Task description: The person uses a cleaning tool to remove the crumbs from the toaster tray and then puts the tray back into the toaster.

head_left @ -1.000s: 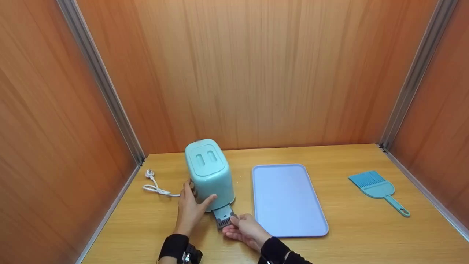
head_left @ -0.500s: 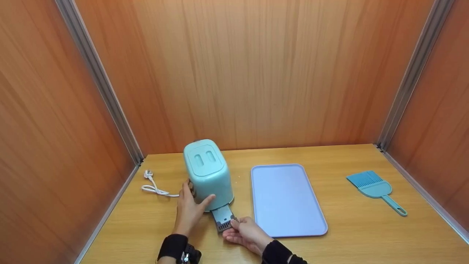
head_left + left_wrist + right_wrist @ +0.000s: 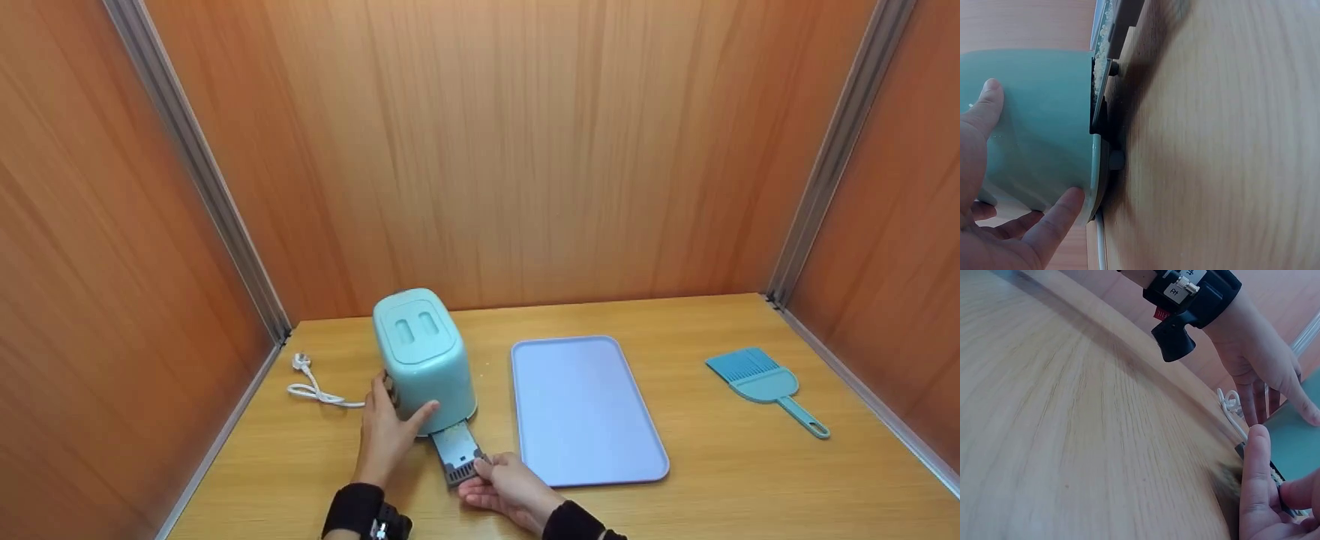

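Writing: in the right wrist view I find a white label (image 3: pixel 1176 293) on the left wrist's black mount (image 3: pixel 1216 299); its dark characters lie sideways and I cannot read them surely. Marks on the red tag (image 3: pixel 1161 313) beside it are too small to make out. Toaster (image 3: pixel 433 386): pale turquoise, glossy, rounded corners, two oblong recesses on top. It stands on the table (image 3: pixel 720 484), left of the lilac tray (image 3: pixel 589 412), white cord (image 3: pixel 319 394) trailing leftward. Left hand (image 3: pixel 382 439) grips its side, thumb on the near face. Right hand (image 3: pixel 514 486) pinches the dark slotted end of the drawer (image 3: pixel 456 445), which juts from the base; pale crumbs (image 3: pixel 1104 48) lie on it.
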The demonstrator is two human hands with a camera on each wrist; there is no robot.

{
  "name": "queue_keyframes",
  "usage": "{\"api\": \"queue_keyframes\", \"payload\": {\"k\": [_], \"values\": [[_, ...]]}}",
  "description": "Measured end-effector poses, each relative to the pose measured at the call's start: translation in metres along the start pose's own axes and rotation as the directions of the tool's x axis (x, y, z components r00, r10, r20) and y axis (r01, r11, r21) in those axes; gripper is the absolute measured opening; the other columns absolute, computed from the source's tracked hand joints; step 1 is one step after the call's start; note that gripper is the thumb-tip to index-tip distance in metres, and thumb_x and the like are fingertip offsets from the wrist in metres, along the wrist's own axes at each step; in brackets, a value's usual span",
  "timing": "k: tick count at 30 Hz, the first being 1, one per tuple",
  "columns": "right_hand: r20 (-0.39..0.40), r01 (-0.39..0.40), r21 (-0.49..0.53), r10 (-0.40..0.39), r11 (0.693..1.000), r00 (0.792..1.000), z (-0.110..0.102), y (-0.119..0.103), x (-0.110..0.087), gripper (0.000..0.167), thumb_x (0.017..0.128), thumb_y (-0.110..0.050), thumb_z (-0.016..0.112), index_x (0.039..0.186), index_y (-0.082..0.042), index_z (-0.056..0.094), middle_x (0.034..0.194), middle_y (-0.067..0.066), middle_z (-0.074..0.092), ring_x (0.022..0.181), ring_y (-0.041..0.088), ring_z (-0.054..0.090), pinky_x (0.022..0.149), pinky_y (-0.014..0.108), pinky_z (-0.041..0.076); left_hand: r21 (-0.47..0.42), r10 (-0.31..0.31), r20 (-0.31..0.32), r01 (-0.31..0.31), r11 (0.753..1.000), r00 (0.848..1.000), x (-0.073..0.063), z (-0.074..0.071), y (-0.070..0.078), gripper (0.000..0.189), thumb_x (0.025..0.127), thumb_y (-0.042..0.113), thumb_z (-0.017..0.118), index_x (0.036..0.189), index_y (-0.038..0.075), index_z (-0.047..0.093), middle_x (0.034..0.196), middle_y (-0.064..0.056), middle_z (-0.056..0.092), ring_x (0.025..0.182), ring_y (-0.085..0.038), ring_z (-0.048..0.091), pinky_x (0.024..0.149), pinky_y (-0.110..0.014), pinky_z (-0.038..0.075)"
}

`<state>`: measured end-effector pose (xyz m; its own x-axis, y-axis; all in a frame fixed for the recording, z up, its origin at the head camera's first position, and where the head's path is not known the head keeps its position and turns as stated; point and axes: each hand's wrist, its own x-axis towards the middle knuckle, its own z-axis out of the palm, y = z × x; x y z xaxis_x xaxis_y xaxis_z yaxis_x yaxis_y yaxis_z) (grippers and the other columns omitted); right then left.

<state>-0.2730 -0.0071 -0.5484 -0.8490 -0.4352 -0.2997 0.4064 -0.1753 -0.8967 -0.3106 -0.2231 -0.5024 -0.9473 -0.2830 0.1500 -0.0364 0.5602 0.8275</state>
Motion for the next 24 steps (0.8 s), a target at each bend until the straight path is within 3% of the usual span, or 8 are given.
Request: {"api": "queue_keyframes", "payload": {"k": [24], "values": [[0.013,-0.038,0.005,0.038,0.999,0.999,-0.008,0.004,-0.016,0.019,0.115,-0.010,0.044,0.114,0.005,0.056,0.080,0.004,0.071,0.070,0.009,0.072,0.071,0.020,0.064,0.001,-0.032,0.025,0.032,0.999,0.999,0.000,-0.001,0.003,0.112,0.092,0.042,0.086,0.170,0.006,0.014,0.171,-0.030,0.026,0.160,-0.049,0.029,0.131,-0.064,0.029]]}}
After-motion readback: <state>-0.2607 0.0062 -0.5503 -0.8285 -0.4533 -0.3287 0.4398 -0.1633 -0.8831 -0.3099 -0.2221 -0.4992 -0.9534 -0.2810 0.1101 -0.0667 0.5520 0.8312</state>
